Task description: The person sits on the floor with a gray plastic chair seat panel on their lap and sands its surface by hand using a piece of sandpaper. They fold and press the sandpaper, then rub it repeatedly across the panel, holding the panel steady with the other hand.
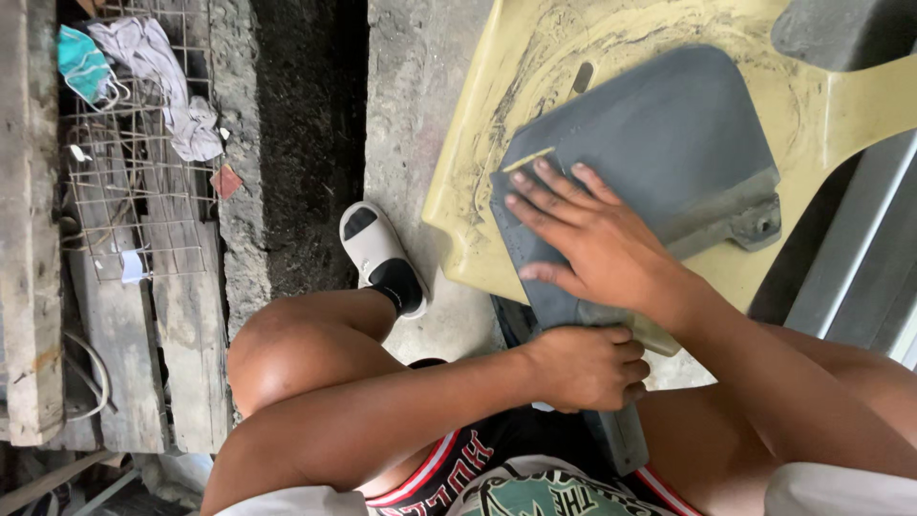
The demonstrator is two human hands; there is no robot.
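Observation:
A grey plastic panel (669, 134) with a bracket at one edge lies on a pale yellow plastic chair seat (478, 182). My right hand (583, 234) presses flat on the panel's near left part, fingers spread, over a small dark sheet that looks like sandpaper; a yellowish scrap (528, 160) shows by the fingertips. My left hand (587, 366) is closed around the panel's near lower edge, just above my lap.
My left knee (287, 354) and a foot in a white slide sandal (377, 253) rest on the concrete floor. A dark drain gap (306, 143), a wire grate with rags (143, 96) and wooden planks (29, 239) lie to the left. Grey parts (850, 268) stand at right.

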